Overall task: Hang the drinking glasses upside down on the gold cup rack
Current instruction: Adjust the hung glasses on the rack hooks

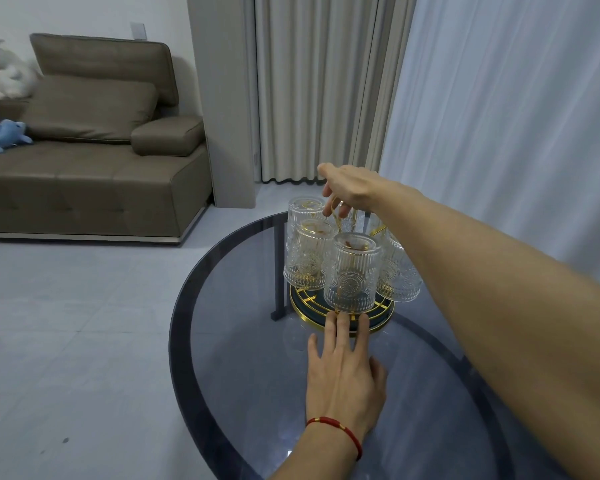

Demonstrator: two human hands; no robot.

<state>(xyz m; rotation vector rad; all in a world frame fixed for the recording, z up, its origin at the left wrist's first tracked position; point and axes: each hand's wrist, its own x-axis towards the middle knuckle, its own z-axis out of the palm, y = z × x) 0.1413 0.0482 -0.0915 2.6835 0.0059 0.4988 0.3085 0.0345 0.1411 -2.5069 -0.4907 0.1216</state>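
Left hand (pixel 343 368): nearest the camera, flat and open on the table (pixel 243 393), holding nothing; its fingertips (pixel 342 320) touch the rim of the rack base (pixel 300 311).
Front glass (pixel 352 271): upside down on a prong, just above those fingertips, its mouth over the base.
Other glasses (pixel 307 252): upside down too, crowded round the stem and close to each other; one on the right is half hidden by the forearm.
Rack: gold, on the far part of the round dark table; its top handle (pixel 336 209) rises between the glasses.
Right hand (pixel 349 188): farthest out, fingers curled round that handle, closed on it.
Handling: ribbed pressed glass, probably weighty, stiff, slick and easily chipped where two knock together. Best gripped round the ribbed wall, not by the rim.
Progress: every glass in view already hangs; the hanging looks done.
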